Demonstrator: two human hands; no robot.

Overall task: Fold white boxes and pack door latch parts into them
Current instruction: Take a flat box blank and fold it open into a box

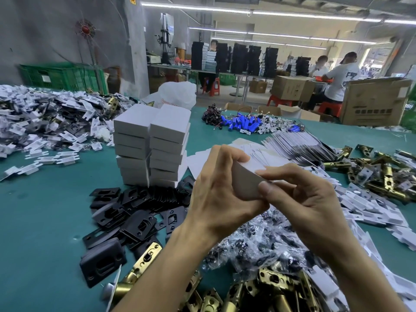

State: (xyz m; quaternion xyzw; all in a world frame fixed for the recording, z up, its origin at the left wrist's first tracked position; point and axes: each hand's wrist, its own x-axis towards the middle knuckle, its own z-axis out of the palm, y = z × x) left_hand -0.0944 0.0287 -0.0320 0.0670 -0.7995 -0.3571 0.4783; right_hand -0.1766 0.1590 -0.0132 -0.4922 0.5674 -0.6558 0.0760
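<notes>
Workshop interior. Grey concrete wall at left, with a fan mounted on it; a concrete pillar stands just right of it. Long fluorescent tubes run in rows under the ceiling, all lit. Bright window at far right. Foreground table covered in a teal-green sheet. Green plastic crate behind it, against the wall. Far tables carry stacks of dark boxes; an upright machine stands beside the pillar. Red plastic stools on a pale floor. Brown cardboard cartons near the seated people.
</notes>
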